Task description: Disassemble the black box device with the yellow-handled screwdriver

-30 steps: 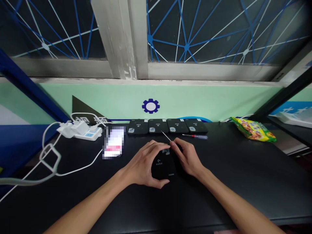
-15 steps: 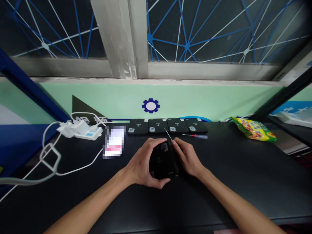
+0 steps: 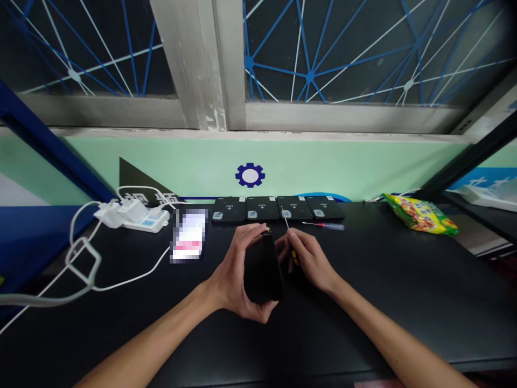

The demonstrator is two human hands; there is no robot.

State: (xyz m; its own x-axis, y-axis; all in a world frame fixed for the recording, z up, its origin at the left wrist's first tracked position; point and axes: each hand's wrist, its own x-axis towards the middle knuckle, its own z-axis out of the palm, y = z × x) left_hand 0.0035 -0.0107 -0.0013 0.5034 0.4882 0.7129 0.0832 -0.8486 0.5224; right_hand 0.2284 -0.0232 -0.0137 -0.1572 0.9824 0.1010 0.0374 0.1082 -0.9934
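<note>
1. The black box point(image 3: 259, 272), centre of the dial here, is held tilted over the worktop point(image 3: 343, 339); whether its lower edge touches the surface, I cannot tell.
2. The left hand point(image 3: 237, 275) curves round it from 9 o'clock, gripping it with fingers at the 12 o'clock edge and thumb at 6.
3. At 3 o'clock, the right hand point(image 3: 312, 260) is closed around a yellow-handled screwdriver point(image 3: 295, 258), its thin shaft pointing almost to 12. Whether any of its fingers touch the box is unclear.
4. Four flat black boxes point(image 3: 262, 211) lie in a row from 11 to nearly 2 o'clock, bearing pale stickers.
5. A second screwdriver point(image 3: 331, 227), red and translucent, lies just in front of the row's right end, at 2.
6. Toward 10 lies a blurred-out phone point(image 3: 189, 235); beyond it is a white power strip point(image 3: 150, 222) with plugs.
7. A yellow-green snack packet point(image 3: 422, 215) lies well apart, between 2 and 3.
</note>
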